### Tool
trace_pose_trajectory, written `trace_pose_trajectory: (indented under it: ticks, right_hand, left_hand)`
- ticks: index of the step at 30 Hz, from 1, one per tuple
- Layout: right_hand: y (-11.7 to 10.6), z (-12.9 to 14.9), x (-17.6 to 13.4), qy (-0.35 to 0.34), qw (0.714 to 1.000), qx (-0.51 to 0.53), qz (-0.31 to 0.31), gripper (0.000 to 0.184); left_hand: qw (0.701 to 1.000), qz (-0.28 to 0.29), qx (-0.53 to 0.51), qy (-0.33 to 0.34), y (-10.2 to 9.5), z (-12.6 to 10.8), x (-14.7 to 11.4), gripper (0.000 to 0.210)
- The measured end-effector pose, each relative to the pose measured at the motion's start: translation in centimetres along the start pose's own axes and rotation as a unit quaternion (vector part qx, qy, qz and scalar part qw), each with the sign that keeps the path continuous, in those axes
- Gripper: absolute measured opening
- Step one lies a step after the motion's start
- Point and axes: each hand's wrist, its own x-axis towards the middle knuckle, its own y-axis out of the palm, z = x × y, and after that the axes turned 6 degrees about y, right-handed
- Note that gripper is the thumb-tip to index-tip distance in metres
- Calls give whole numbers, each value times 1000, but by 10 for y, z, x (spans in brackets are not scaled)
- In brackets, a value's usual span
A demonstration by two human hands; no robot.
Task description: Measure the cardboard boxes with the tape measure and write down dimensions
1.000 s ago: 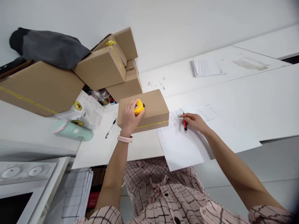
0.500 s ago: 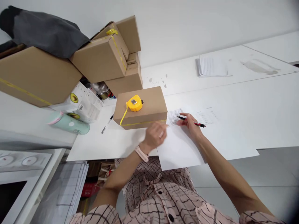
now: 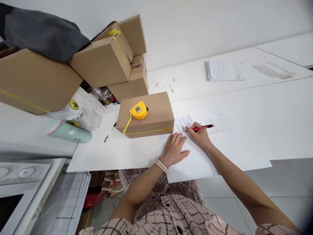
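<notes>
My left hand [image 3: 174, 149] lies flat with fingers spread on a printed sheet of paper [image 3: 190, 166], just in front of a closed cardboard box [image 3: 156, 106]. My right hand [image 3: 200, 136] grips a red and black pen [image 3: 204, 127], its writing end low over the printed lines. On top of the box rests a yellow tape measure [image 3: 139, 110], a short length of its tape hanging toward the front edge. A second printed sheet [image 3: 234, 140] lies on the right, partly behind my right forearm.
Left of the box are a clear pen with a black cap [image 3: 110, 132] and a mint green bottle [image 3: 73, 131] on its side. Cardboard boxes [image 3: 100, 62] are stacked at the back left, a dark cloth [image 3: 44, 32] over them. A paper stack [image 3: 223, 69] lies near the wall.
My left hand has opened and come down flat on the paper, moving right. My right hand has turned the pen and lowered its end to the sheet.
</notes>
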Motion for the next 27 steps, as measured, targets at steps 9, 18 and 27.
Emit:
trace_pose_trajectory:
  ticks: [9, 18, 27]
  right_hand:
    - [3, 0, 0, -39, 998, -42, -2, 36]
    - [4, -4, 1, -47, 997, -56, -5, 36]
    - [4, -5, 0, -54, 997, -61, -7, 35]
  left_hand:
    - [1000, -11, 24, -11, 4, -5, -2, 56]
    - [1000, -15, 14, -8, 4, -3, -2, 54]
    - [1000, -8, 2, -13, 2, -4, -2, 53]
